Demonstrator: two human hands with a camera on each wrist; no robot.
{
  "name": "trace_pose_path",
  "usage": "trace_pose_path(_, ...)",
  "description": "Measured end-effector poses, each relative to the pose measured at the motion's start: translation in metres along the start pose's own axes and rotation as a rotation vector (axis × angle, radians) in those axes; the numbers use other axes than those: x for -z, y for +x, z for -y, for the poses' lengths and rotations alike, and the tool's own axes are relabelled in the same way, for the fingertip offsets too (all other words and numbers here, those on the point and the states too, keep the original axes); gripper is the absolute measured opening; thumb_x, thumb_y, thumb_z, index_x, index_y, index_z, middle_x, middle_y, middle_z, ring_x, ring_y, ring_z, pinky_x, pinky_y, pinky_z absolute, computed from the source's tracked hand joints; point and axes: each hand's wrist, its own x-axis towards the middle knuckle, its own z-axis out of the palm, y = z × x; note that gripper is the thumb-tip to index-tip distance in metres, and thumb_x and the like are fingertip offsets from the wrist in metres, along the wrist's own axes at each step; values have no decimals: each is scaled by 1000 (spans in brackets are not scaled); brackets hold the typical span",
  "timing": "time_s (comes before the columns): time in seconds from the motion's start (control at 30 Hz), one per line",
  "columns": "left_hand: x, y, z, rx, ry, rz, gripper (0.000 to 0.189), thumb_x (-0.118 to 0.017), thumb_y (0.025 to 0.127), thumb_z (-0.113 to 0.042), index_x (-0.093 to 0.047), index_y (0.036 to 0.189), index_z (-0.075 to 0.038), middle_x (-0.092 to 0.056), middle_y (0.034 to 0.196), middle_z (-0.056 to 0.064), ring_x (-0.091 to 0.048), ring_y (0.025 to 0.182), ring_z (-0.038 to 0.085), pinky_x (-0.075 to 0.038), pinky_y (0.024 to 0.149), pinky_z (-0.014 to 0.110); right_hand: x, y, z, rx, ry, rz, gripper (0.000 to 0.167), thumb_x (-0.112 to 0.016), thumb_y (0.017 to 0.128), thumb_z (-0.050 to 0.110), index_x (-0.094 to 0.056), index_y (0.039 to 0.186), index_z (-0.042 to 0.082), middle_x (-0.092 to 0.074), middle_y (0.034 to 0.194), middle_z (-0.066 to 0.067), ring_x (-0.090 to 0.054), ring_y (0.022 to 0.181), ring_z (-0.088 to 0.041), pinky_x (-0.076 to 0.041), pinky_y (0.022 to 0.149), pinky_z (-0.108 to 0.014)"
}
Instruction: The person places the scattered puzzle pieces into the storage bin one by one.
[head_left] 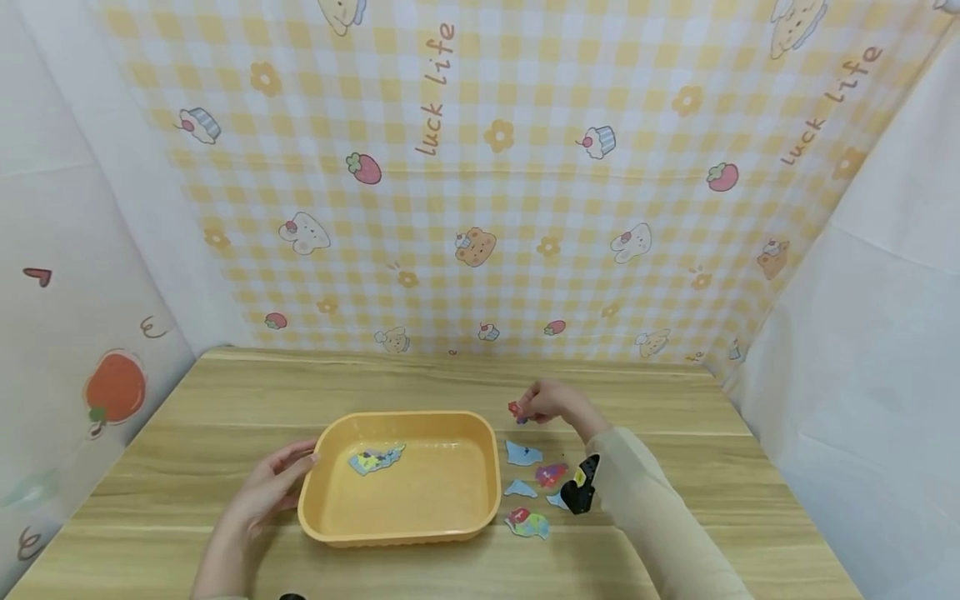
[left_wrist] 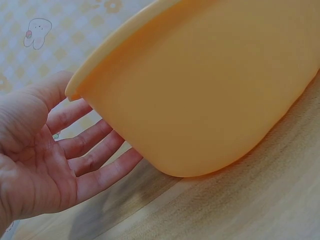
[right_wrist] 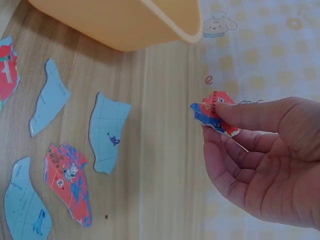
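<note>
My left hand (head_left: pixel 266 492) holds the left side of a yellow plastic tub (left_wrist: pixel 200 100), its thumb at the rim and its fingers reaching the outer wall. Inside the tub, toward the left, lie map puzzle pieces (head_left: pixel 372 460) in yellow, blue and purple. To the tub's right, my right hand (right_wrist: pixel 270 155) pinches a small red and blue map puzzle piece (right_wrist: pixel 212 107) between thumb and fingers, above the table. Nearer me on the table lie a light blue piece (right_wrist: pixel 107 132) and a red and purple piece (right_wrist: pixel 67 180).
Other loose pieces lie by the tub's right side: a narrow blue one (right_wrist: pixel 48 97), another blue one (right_wrist: pixel 26 200) and a red and green one (head_left: pixel 528 523). The wooden table (head_left: pixel 637 400) ends at a checked cloth backdrop (head_left: pixel 525 200). A black wrist camera (head_left: pixel 580 487) sits at my right sleeve.
</note>
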Motion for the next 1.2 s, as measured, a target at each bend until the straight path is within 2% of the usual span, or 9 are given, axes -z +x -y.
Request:
trace_pose_path(0.13, 0, 0, 1, 6, 11, 2, 60, -51, 93, -29, -29, 139, 2, -27, 145, 27, -50, 117, 26, -53, 88, 42, -1, -1, 7, 18, -4, 4, 10, -59, 86, 5, -65, 85, -2, -68, 75, -7, -42, 54, -7, -46, 54, -16)
trace_pose_path(0.2, 0, 0, 1, 6, 9, 2, 59, -51, 93, -29, -29, 139, 2, -27, 145, 27, -49, 118, 28, -53, 88, 42, -1, -2, 10, 17, -9, -3, 9, -59, 85, 5, -66, 86, -2, -68, 75, -8, -44, 55, -7, -48, 55, -17)
trace_pose_path(0.37, 0, 0, 1, 2, 8, 1, 59, -50, 93, -29, -29, 139, 2, -30, 144, 26, -51, 115, 24, -53, 87, 42, -4, -1, 15, 20, -22, -12, 11, -60, 85, 4, -67, 90, -3, -66, 74, -6, -49, 59, -8, -51, 57, -18)
trace_pose_path(0.57, 0, 0, 1, 4, 6, 1, 59, -51, 93, -29, -30, 139, 1, -31, 143, 26, -53, 111, 20, -54, 86, 41, -6, 3, 20, 35, -26, 0, 13, -59, 85, 4, -66, 93, -3, -67, 74, -6, -48, 58, -7, -49, 56, -17)
trace_pose_path(0.77, 0, 1, 2, 5, 14, 0, 59, -50, 93, -29, -29, 139, 2, -30, 144, 26, -51, 115, 24, -53, 88, 42, -12, 7, 28, 39, -27, 2, 13, -61, 85, 6, -67, 93, -2, -69, 78, -7, -48, 58, -6, -47, 54, -14)
trace_pose_path(0.87, 0, 0, 3, 8, 16, -1, 59, -51, 93, -29, -29, 139, 2, -29, 144, 26, -49, 117, 27, -53, 88, 43, -15, 7, 32, 51, -37, -3, 12, -61, 85, 5, -68, 93, -2, -69, 79, -8, -49, 58, -7, -49, 56, -16)
trace_pose_path(1.2, 0, 0, 2, 6, 18, -3, 59, -51, 93, -29, -28, 139, 2, -29, 144, 27, -50, 116, 27, -53, 87, 43, -25, 8, 47, 68, -28, 22, 12, -61, 85, 3, -67, 93, -3, -68, 83, -10, -50, 61, -8, -51, 59, -17)
